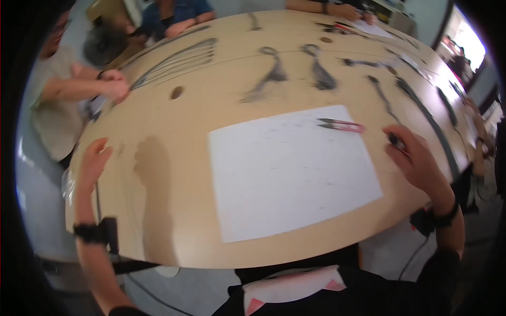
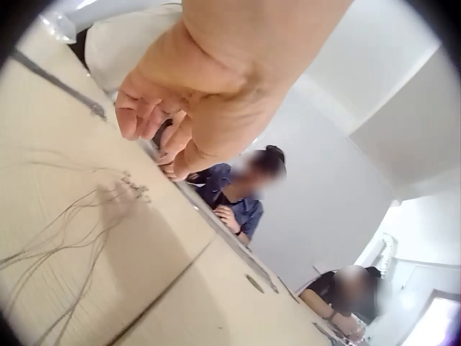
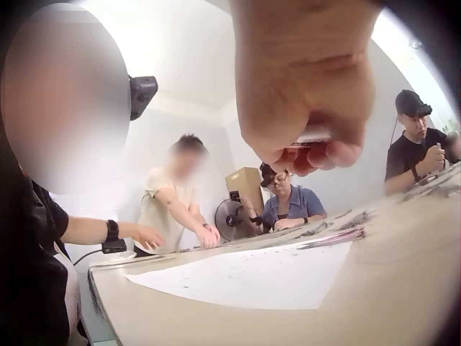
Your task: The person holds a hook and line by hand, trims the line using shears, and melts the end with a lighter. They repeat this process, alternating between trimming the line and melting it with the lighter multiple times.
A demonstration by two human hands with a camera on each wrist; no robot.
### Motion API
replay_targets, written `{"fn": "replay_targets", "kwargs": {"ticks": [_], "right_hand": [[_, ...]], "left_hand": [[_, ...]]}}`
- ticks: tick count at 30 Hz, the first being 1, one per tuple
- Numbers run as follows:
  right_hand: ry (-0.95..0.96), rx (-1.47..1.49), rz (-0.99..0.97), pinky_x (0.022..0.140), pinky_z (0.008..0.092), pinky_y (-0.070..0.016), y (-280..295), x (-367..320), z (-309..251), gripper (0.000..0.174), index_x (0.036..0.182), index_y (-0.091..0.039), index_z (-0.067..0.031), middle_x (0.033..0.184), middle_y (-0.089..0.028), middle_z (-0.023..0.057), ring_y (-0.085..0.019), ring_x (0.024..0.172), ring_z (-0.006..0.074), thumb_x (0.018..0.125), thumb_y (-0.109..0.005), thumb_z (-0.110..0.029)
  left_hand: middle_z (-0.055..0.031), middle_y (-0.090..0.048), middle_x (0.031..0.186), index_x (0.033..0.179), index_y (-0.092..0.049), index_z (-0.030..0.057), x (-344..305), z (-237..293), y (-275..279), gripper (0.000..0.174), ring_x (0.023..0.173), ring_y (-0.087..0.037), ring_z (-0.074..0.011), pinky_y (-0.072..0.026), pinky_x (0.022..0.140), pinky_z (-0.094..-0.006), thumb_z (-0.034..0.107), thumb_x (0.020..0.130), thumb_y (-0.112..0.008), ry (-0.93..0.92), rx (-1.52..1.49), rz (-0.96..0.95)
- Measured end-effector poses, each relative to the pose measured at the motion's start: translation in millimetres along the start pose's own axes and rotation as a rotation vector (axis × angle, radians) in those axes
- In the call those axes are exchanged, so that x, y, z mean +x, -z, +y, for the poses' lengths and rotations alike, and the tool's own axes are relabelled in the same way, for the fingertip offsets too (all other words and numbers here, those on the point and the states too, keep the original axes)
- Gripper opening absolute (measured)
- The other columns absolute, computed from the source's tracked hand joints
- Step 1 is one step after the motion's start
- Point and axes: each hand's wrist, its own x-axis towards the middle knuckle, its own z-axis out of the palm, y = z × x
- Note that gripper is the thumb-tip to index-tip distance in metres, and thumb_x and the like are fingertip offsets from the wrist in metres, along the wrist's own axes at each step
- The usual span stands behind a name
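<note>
In the head view my left hand (image 1: 94, 164) hovers at the table's left side with fingers loosely bent, and nothing shows in it. The left wrist view shows the same hand (image 2: 216, 86) above several thin strands (image 2: 79, 216). My right hand (image 1: 416, 158) is right of the paper, its fingers curled round a small dark object (image 1: 396, 141) mostly hidden by the hand; its kind I cannot tell. A white paper sheet (image 1: 295, 179) with small dark specks lies before me. Pink-handled thread snips (image 1: 350, 126) lie across its upper right corner, blades pointing left.
Two looped dark strand bundles (image 1: 274, 68) lie beyond the paper, and a fan of long strands (image 1: 179, 60) is farther left. A long dark strip (image 1: 429, 118) runs along the right side. One person (image 1: 58, 100) stands at the left; others sit around the table (image 1: 195, 210).
</note>
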Motion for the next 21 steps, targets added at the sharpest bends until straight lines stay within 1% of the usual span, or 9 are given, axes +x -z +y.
{"fn": "replay_targets", "kwargs": {"ticks": [2, 4, 6, 10, 11, 13, 14, 16, 21], "right_hand": [[-0.051, 0.013, -0.020, 0.058, 0.0328, -0.0387, 0.6, 2.1, 14.1, 0.022, 0.092, -0.046, -0.0012, 0.070, -0.050, 0.0143, -0.050, 0.064, 0.0283, 0.074, -0.052, -0.012], [-0.094, -0.031, -0.037, 0.060, 0.0331, -0.0388, -1.4, 1.2, 27.9, 0.022, 0.091, -0.047, -0.0009, 0.072, -0.051, 0.0147, -0.050, 0.068, 0.0288, 0.074, -0.052, -0.013], [0.082, -0.101, -0.075, 0.064, 0.0346, -0.0390, -8.4, -2.0, 40.7, 0.022, 0.089, -0.048, -0.0004, 0.076, -0.050, 0.0149, -0.050, 0.073, 0.0286, 0.073, -0.052, -0.016], [0.140, -0.164, -0.102, 0.066, 0.0358, -0.0395, -11.3, -5.1, 47.7, 0.023, 0.085, -0.049, 0.0000, 0.081, -0.050, 0.0149, -0.049, 0.078, 0.0281, 0.072, -0.053, -0.018], [0.128, -0.208, -0.123, 0.066, 0.0361, -0.0400, -10.8, -4.2, 51.8, 0.022, 0.082, -0.050, 0.0001, 0.079, -0.051, 0.0148, -0.050, 0.077, 0.0284, 0.072, -0.054, -0.019], [0.109, -0.251, -0.144, 0.066, 0.0365, -0.0405, -9.0, -1.4, 64.0, 0.022, 0.080, -0.051, 0.0002, 0.078, -0.051, 0.0148, -0.050, 0.076, 0.0287, 0.071, -0.055, -0.020], [0.044, -0.288, -0.155, 0.067, 0.0363, -0.0395, -7.6, 2.8, 71.6, 0.023, 0.082, -0.052, 0.0001, 0.079, -0.051, 0.0148, -0.049, 0.077, 0.0295, 0.071, -0.055, -0.020], [-0.019, -0.326, -0.167, 0.068, 0.0361, -0.0385, -7.9, 13.1, 86.4, 0.024, 0.084, -0.052, 0.0000, 0.079, -0.051, 0.0149, -0.048, 0.078, 0.0303, 0.072, -0.056, -0.020], [-0.152, -0.314, -0.142, 0.068, 0.0365, -0.0387, -14.6, 25.7, 106.4, 0.028, 0.081, -0.055, 0.0013, 0.078, -0.053, 0.0168, -0.050, 0.077, 0.0318, 0.072, -0.056, -0.025]], "left_hand": [[-0.0050, -0.053, 0.095, 0.105, -0.049, 0.0003, -34.3, 69.9, 13.8, 0.036, 0.079, -0.048, -0.0090, -0.0382, 0.067, -0.0211, 0.017, 0.073, -0.053, 0.061, -0.168, -0.092], [-0.0031, -0.052, 0.093, 0.104, -0.049, 0.0029, -57.0, 107.8, 13.4, 0.032, 0.075, -0.046, -0.0062, -0.0374, 0.064, -0.0193, 0.011, 0.073, -0.051, -0.044, -0.295, -0.101], [-0.0025, -0.052, 0.091, 0.102, -0.050, 0.0045, -82.3, 135.8, 2.5, 0.033, 0.073, -0.047, -0.0070, -0.0374, 0.063, -0.0198, 0.002, 0.070, -0.051, -0.248, -0.450, -0.212], [-0.0082, -0.054, 0.085, 0.097, -0.052, 0.0023, -133.1, 220.2, -28.6, 0.032, 0.073, -0.051, -0.0167, -0.0397, 0.062, -0.0245, 0.000, 0.065, -0.057, -0.644, -0.252, -0.332], [-0.0082, -0.054, 0.085, 0.097, -0.052, 0.0023, -136.9, 230.0, -37.6, 0.032, 0.073, -0.051, -0.0167, -0.0397, 0.062, -0.0245, 0.000, 0.065, -0.057, -0.655, -0.253, -0.340], [-0.0111, -0.054, 0.086, 0.095, -0.053, 0.0030, -140.7, 242.6, -56.8, 0.031, 0.076, -0.052, -0.0229, -0.0415, 0.063, -0.0283, 0.007, 0.065, -0.062, -0.857, -0.329, -0.482], [-0.0111, -0.054, 0.086, 0.095, -0.053, 0.0030, -139.9, 247.3, -62.9, 0.031, 0.076, -0.052, -0.0229, -0.0415, 0.063, -0.0283, 0.007, 0.065, -0.062, -0.862, -0.329, -0.484], [-0.0115, -0.054, 0.088, 0.096, -0.053, 0.0049, -136.9, 255.9, -73.0, 0.033, 0.078, -0.052, -0.0260, -0.0423, 0.064, -0.0306, 0.012, 0.066, -0.063, -0.920, -0.301, -0.655], [-0.0066, -0.056, 0.086, 0.096, -0.055, 0.0067, -133.3, 270.1, -104.0, 0.031, 0.074, -0.053, -0.0161, -0.0410, 0.059, -0.0244, 0.012, 0.066, -0.063, -0.865, -0.373, -0.642]]}}
